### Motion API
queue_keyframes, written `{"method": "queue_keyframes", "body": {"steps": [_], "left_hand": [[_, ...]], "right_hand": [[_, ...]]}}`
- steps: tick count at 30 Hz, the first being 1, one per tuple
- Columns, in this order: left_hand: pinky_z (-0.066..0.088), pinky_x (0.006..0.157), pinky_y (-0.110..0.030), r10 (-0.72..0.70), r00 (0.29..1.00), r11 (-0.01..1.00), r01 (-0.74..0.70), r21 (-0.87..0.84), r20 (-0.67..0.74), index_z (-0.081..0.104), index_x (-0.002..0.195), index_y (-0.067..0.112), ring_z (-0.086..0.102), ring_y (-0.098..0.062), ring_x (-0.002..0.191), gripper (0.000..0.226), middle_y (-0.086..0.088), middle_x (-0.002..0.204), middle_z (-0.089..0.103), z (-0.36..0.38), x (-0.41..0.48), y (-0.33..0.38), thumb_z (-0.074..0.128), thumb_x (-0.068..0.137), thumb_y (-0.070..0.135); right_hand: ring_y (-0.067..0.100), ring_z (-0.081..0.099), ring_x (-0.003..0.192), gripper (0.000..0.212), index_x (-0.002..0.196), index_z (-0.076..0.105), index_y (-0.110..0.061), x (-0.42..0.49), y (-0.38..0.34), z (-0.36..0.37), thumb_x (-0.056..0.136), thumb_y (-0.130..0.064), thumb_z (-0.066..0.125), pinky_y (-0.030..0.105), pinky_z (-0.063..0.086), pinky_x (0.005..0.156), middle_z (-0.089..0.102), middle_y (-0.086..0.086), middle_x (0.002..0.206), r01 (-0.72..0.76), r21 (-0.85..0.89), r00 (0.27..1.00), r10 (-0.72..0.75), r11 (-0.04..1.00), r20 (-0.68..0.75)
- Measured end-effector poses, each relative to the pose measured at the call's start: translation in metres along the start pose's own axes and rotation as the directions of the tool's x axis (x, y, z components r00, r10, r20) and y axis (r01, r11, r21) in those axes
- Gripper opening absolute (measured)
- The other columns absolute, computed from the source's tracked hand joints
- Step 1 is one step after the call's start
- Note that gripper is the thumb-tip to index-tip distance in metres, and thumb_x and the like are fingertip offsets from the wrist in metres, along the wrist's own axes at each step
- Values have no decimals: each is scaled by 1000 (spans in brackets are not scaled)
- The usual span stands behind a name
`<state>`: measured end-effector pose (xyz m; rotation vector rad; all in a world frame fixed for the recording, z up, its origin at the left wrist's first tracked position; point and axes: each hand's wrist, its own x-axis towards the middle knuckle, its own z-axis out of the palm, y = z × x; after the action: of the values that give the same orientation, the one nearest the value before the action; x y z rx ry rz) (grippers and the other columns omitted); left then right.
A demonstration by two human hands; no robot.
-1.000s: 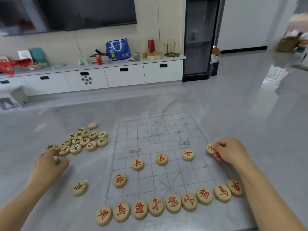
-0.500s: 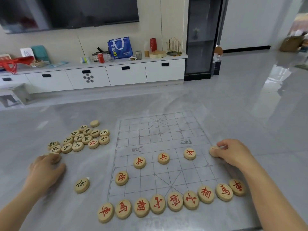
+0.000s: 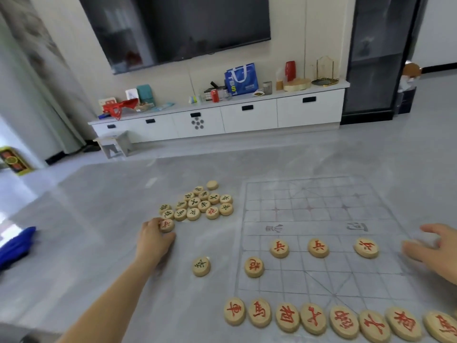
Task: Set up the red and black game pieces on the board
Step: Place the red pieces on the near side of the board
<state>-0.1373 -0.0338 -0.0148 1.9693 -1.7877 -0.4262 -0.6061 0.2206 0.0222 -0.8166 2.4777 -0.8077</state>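
Note:
A translucent grid board point(image 3: 321, 206) lies on the grey surface. Along its near edge runs a row of round wooden red pieces point(image 3: 314, 318). Three red soldiers point(image 3: 318, 247) and one more red piece point(image 3: 254, 267) stand further up the board. To the board's left is a pile of black and red pieces point(image 3: 197, 206), and a lone black piece point(image 3: 201, 266) lies nearer me. My left hand point(image 3: 154, 240) pinches a red piece point(image 3: 167, 225) at the pile's near-left corner. My right hand point(image 3: 430, 246) hovers at the board's right edge, blurred, fingers spread.
A blue cloth point(image 3: 14, 246) lies at the far left of the surface. Beyond it stand a small stool point(image 3: 113, 144) and a long white cabinet point(image 3: 247, 117) with clutter on top, under a wall screen.
My left hand moved forward to the pile and closed on a red piece. My right hand let go of the red piece at the board's right edge and spread its fingers. The view swung left.

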Motion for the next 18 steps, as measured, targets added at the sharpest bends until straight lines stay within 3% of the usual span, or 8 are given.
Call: {"method": "queue_keyframes", "body": {"steps": [2, 4, 6, 8, 10, 12, 15, 18], "left_hand": [[46, 91, -40, -11, 1000, 999, 11, -38, -6, 58, 119, 8, 54, -33, 108, 48, -17, 119, 55, -2, -1, 2, 71, 74, 20], [44, 92, -38, -3, 1000, 1000, 3, -21, -8, 58, 119, 9, 53, -33, 110, 47, -17, 120, 54, -4, -1, 5, 72, 77, 24], [43, 91, -37, 2, 1000, 1000, -2, 13, -9, 58, 120, 11, 53, -32, 111, 47, -15, 121, 55, -3, 1, 6, 71, 79, 31], [46, 88, -38, -13, 1000, 1000, 13, 24, -10, 57, 119, 13, 55, -31, 108, 50, -12, 120, 57, -2, 2, 7, 69, 79, 40], [49, 83, -40, -35, 999, 999, 36, 38, -16, 58, 115, 14, 57, -30, 104, 50, -10, 115, 59, -1, 2, 9, 66, 79, 47], [50, 78, -39, -52, 998, 997, 53, 60, -19, 59, 106, 16, 59, -28, 96, 43, -8, 107, 62, -2, 1, 14, 64, 79, 49], [49, 69, -35, -63, 998, 997, 62, -35, -28, 56, 94, 19, 59, -24, 82, 33, -3, 90, 64, -3, -7, 27, 66, 78, 46], [43, 64, -32, 54, 996, 986, -65, -155, -78, 59, 93, 19, 59, -20, 81, 31, 0, 90, 63, -1, -19, 48, 69, 77, 44]], "right_hand": [[34, 49, 90, 39, 110, 51, -11, 59, 48, 20, 79, -24, 71, 51, 43, 82, 54, 11, 92, 41, 27, 998, -40, 999, -58], [28, 49, 97, 50, 118, 46, -39, 139, 136, 51, 76, -49, 70, 52, 43, 92, 52, 5, 111, 97, 52, 992, -93, 994, -86], [25, 51, 100, 60, 120, 35, -61, 188, 181, 75, 70, -63, 69, 27, 38, 100, 48, -2, 121, 221, 189, 973, -203, 957, -109], [28, 52, 106, 52, 113, 35, -64, 144, 136, 66, 77, -50, 70, 14, 35, 93, 46, 3, 124, 180, 279, 983, -163, 943, -84], [35, 48, 111, 44, 102, 42, -58, 35, 42, 25, 83, -29, 69, 41, 35, 101, 45, 13, 126, 89, 242, 991, -61, 966, -120], [38, 47, 108, 37, 110, 49, -49, 17, 13, 18, 80, -38, 69, 56, 39, 92, 48, 19, 120, 137, 159, 984, -117, 978, -132], [34, 52, 93, 74, 105, 51, -58, 22, 15, 14, 41, -96, 45, 56, 47, 82, 53, 14, 103, 160, 45, 978, -152, 986, -142], [31, 53, 88, 89, 118, 59, -17, 13, 5, 7, 54, -79, 51, 47, 47, 76, 57, 20, 105, 176, -29, 972, -178, 984, -151]]}}
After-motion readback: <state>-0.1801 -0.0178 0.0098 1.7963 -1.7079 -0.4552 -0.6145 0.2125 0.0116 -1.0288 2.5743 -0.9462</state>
